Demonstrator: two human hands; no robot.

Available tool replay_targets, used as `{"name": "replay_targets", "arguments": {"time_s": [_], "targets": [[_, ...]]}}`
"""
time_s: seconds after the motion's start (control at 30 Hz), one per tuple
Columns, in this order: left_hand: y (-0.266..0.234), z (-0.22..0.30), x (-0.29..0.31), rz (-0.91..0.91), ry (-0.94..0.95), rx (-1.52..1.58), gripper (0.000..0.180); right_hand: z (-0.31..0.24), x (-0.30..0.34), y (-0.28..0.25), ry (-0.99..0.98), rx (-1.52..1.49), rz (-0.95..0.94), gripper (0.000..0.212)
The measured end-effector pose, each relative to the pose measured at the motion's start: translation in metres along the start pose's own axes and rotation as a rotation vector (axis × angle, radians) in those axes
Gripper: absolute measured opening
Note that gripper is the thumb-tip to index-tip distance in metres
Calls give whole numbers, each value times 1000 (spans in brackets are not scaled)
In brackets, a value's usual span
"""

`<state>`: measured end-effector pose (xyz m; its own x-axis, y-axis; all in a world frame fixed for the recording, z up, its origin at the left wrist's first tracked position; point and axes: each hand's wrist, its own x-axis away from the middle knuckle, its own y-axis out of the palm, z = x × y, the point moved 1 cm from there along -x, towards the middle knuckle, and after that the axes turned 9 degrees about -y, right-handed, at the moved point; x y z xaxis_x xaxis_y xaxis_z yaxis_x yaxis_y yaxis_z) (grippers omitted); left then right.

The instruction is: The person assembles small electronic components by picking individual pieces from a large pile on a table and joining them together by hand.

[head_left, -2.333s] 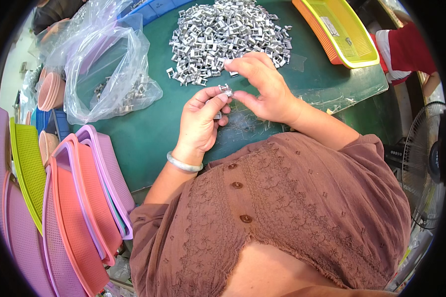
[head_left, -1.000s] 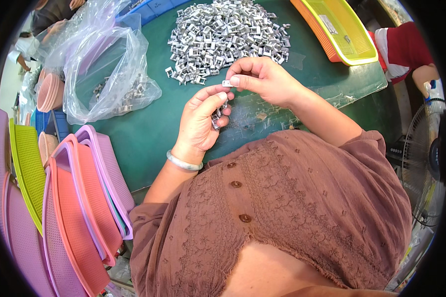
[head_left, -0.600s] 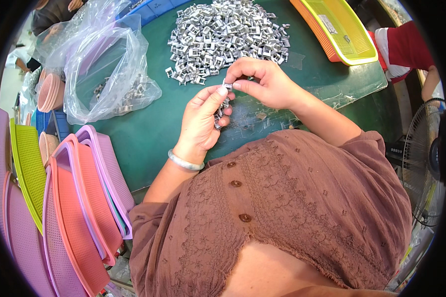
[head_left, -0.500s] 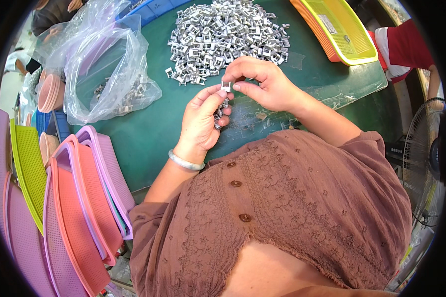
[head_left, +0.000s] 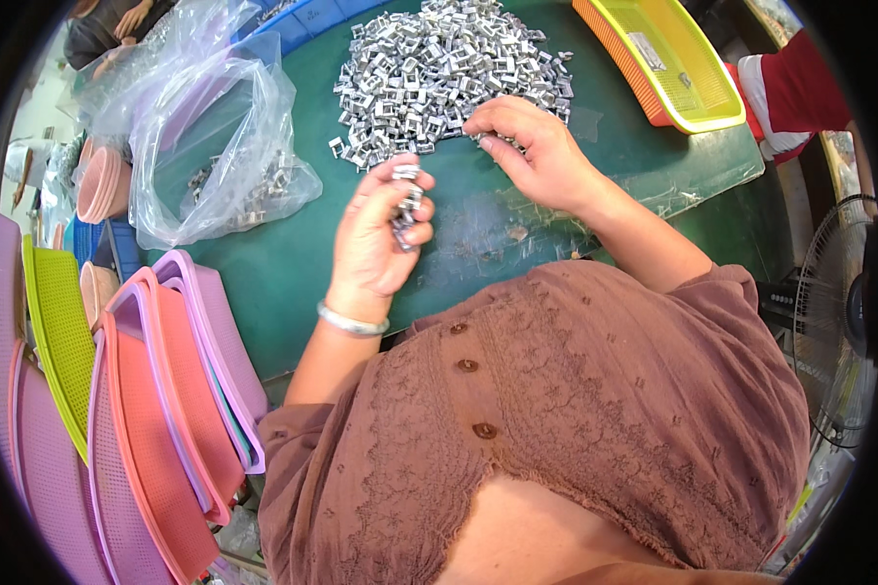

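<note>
Small silvery metal pieces, shaped like little square frames, lie in a big pile point(head_left: 449, 73) on the green table point(head_left: 293, 292). My left hand point(head_left: 371, 239), wearing a pale bangle point(head_left: 353, 322), is closed around several small metal pieces point(head_left: 407, 205), which stick out in a row between thumb and fingers. At the pile's near right edge is my right hand point(head_left: 541, 161), its fingers bent over and thumb close to the index finger. Metal shows between and beneath those fingertips, partly hidden by the hand.
A clear plastic bag point(head_left: 215, 156) with more metal pieces lies at the left. Stacked pink and purple baskets point(head_left: 171, 380) stand at the near left. A yellow and orange basket point(head_left: 668, 68) is at the far right, beside a person's red sleeve point(head_left: 805, 88). A fan point(head_left: 834, 322) stands right.
My hands have moved apart. The right went from the piece at the left fingertips out to the pile's edge; the left drew back leftward, still holding its metal pieces.
</note>
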<state>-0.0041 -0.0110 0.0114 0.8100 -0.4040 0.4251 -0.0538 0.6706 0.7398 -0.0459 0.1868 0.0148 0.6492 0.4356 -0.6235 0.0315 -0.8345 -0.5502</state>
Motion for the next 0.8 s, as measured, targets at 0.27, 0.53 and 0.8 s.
{"name": "replay_targets", "arguments": {"time_s": [0.27, 0.53, 0.8], "targets": [[-11, 149, 26, 265, 781, -343, 22, 21, -19, -7, -102, 540, -64, 18], [-55, 179, 3, 853, 859, -1249, 23, 47, -45, -7, -131, 699, 33, 29], [-1, 105, 2, 543, 1253, -1332, 18, 53, -49, -16, -48, 589, -90, 20]]}}
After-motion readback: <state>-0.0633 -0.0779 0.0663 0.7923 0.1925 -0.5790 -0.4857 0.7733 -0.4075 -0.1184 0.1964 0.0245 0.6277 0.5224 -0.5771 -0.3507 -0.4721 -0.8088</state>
